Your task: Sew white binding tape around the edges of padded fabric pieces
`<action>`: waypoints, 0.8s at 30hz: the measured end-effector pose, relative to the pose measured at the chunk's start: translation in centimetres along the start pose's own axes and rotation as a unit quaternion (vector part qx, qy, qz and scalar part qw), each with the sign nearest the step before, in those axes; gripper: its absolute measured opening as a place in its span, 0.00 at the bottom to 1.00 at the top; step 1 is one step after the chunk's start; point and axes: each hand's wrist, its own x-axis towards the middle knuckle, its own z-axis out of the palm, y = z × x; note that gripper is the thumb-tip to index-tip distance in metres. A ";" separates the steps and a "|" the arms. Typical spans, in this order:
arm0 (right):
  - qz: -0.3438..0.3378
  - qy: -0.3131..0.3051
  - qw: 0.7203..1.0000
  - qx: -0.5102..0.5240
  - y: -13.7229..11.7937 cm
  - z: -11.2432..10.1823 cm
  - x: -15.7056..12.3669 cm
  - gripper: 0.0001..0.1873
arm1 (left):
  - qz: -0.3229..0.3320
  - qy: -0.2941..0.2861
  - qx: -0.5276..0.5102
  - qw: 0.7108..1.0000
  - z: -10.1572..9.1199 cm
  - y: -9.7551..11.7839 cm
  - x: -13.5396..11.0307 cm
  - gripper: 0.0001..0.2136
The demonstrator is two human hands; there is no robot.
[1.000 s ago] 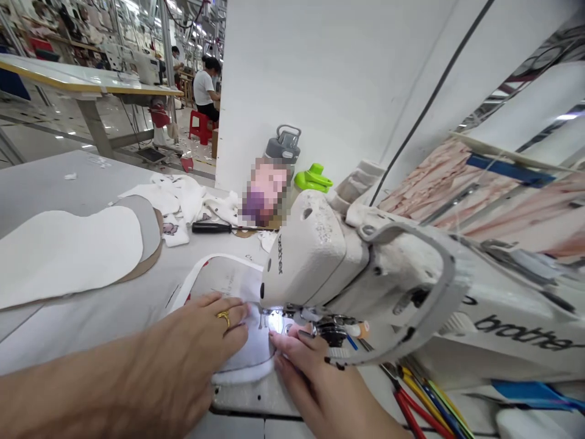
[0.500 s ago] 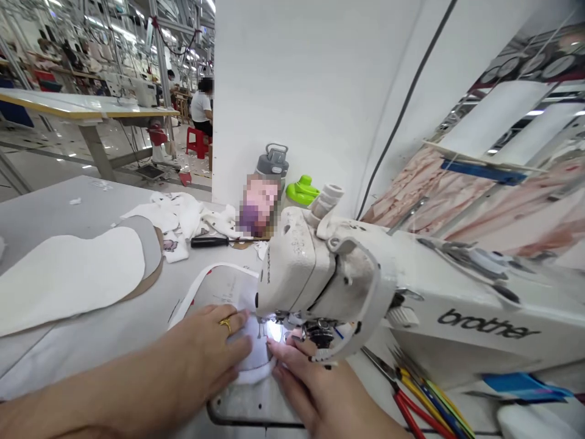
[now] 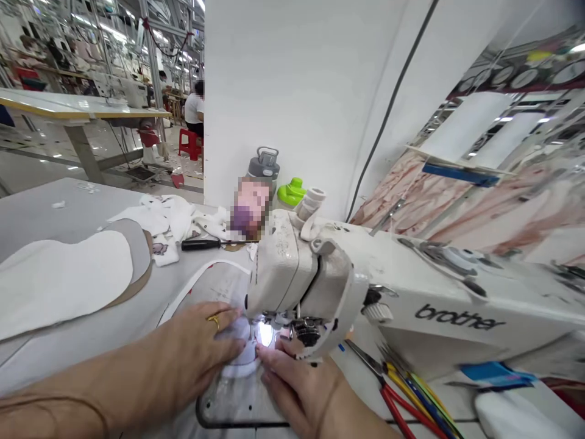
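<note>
- Hands have drawn closer together on the padded white fabric point(image 3: 240, 356), which lies beneath the sewing machine point(image 3: 281, 274).
- Left hand point(image 3: 196, 338) and right hand point(image 3: 292, 384) press down, fingers point(image 3: 274, 360) spread, not clenched.
- Gray table point(image 3: 55, 210) below; factory room point(image 3: 77, 67) beyond.

My only feed is the head-worn camera, facing forward and down, close above the left hand point(image 3: 201, 338), right hand point(image 3: 292, 384) and Brother sewing machine point(image 3: 425, 311).

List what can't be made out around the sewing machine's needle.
White fabric: stitching hidden in the head view by the left hand and right hand.
Pink-purple item: pixelated in the head view.
Red-handled tool: handles cut off by the view's bottom edge.
</note>
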 end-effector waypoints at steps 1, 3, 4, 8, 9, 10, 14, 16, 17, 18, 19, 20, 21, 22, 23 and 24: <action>0.004 -0.002 1.000 0.001 0.0 0.1 -0.1 0.11 | 0.000 0.003 -0.003 1.000 -0.1 0.0 0.1 0.14; 0.019 -0.015 1.000 0.004 0.0 0.1 -0.1 0.10 | -0.003 0.010 -0.014 1.000 -0.3 0.0 0.1 0.14; 0.025 -0.025 0.999 0.006 0.0 0.1 -0.1 0.10 | -0.005 0.013 -0.023 1.000 -0.3 -0.1 0.1 0.13; 0.034 -0.048 0.998 0.003 -0.2 0.0 -0.2 0.12 | 0.003 -0.001 -0.013 1.000 0.1 -0.6 0.0 0.14; 0.035 -0.048 0.998 0.003 -0.2 0.0 -0.2 0.12 | 0.010 -0.005 -0.003 1.000 0.3 -0.8 -0.1 0.16; 0.032 -0.046 0.998 0.002 -0.2 0.0 -0.2 0.12 | 0.015 -0.006 0.005 1.000 0.6 -1.0 -0.2 0.19; 0.017 -0.019 1.000 -0.006 0.1 0.2 -0.3 0.12 | 0.020 0.002 0.009 1.000 1.3 -1.6 -0.5 0.26; 0.013 0.009 1.000 -0.009 0.2 0.3 -0.3 0.12 | 0.003 -0.007 -0.001 1.000 1.2 -1.6 -0.5 0.26; 0.009 0.023 1.000 -0.010 0.3 0.4 -0.3 0.13 | -0.006 -0.014 -0.007 1.000 1.0 -1.6 -0.5 0.26; 0.004 0.035 0.999 -0.010 0.4 0.4 -0.3 0.13 | -0.013 -0.018 -0.012 1.000 0.9 -1.6 -0.5 0.27; -0.001 0.041 0.999 -0.010 0.4 0.4 -0.3 0.13 | -0.016 -0.020 -0.017 1.000 0.7 -1.6 -0.5 0.27; -0.003 0.043 0.999 -0.011 0.5 0.4 -0.4 0.14 | -0.015 -0.020 -0.020 0.999 0.6 -1.6 -0.4 0.27; -0.003 0.039 0.999 -0.013 0.5 0.4 -0.4 0.14 | -0.014 -0.021 -0.022 0.999 0.5 -1.6 -0.4 0.27; 0.000 0.030 0.999 -0.017 0.5 0.5 -0.5 0.15 | -0.013 -0.022 -0.024 0.999 0.5 -1.6 -0.3 0.28; 0.006 0.020 1.000 -0.024 0.4 0.5 -0.6 0.15 | -0.013 -0.021 -0.027 0.999 0.5 -1.7 -0.3 0.28; 0.013 0.007 0.999 -0.031 0.4 0.5 -0.7 0.16 | -0.012 -0.017 -0.031 0.999 0.5 -1.7 -0.2 0.28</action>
